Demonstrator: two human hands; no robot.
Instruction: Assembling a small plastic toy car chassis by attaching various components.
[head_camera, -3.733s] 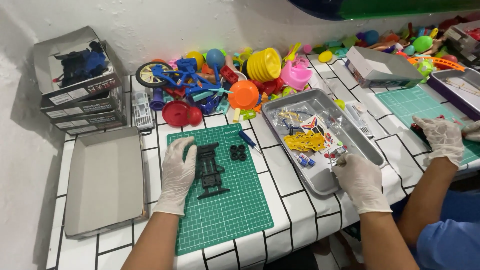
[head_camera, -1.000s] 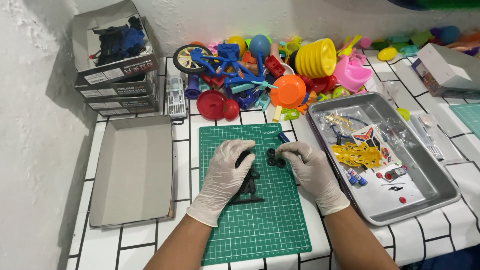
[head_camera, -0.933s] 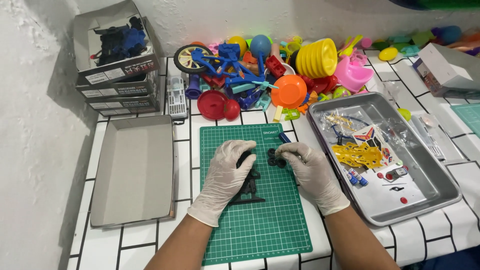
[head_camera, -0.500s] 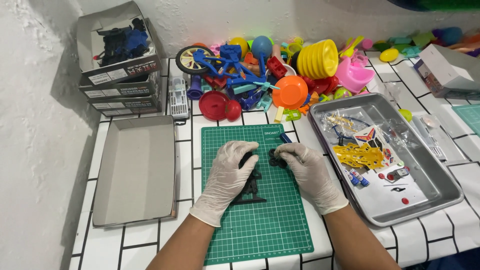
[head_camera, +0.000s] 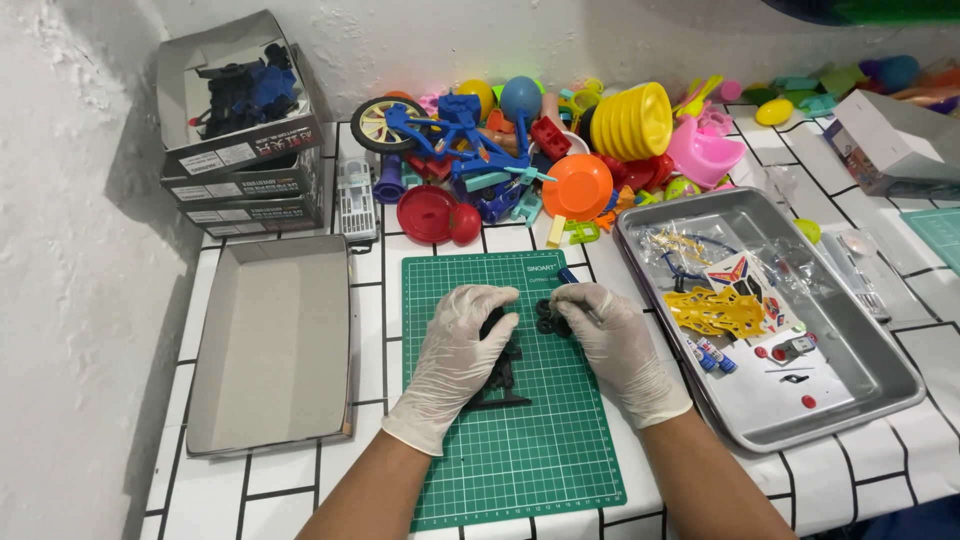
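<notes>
Both my hands wear white gloves and rest on a green cutting mat (head_camera: 520, 440). My left hand (head_camera: 455, 355) lies over a black plastic toy frame (head_camera: 503, 380), pressing it flat; most of the frame is hidden under the palm. My right hand (head_camera: 612, 340) pinches a small black wheel set (head_camera: 548, 317) at the frame's upper right end. The two hands almost touch above the frame.
An empty grey cardboard tray (head_camera: 270, 340) lies left of the mat. A metal tray (head_camera: 800, 380) with yellow parts, stickers and small bits sits right. A heap of colourful plastic toys (head_camera: 520, 150) fills the back. Stacked boxes (head_camera: 245, 150) stand at back left.
Since 3.7 s ago my right hand left the metal tray and came onto the mat to the wheel set. Over the last second both hands barely shifted.
</notes>
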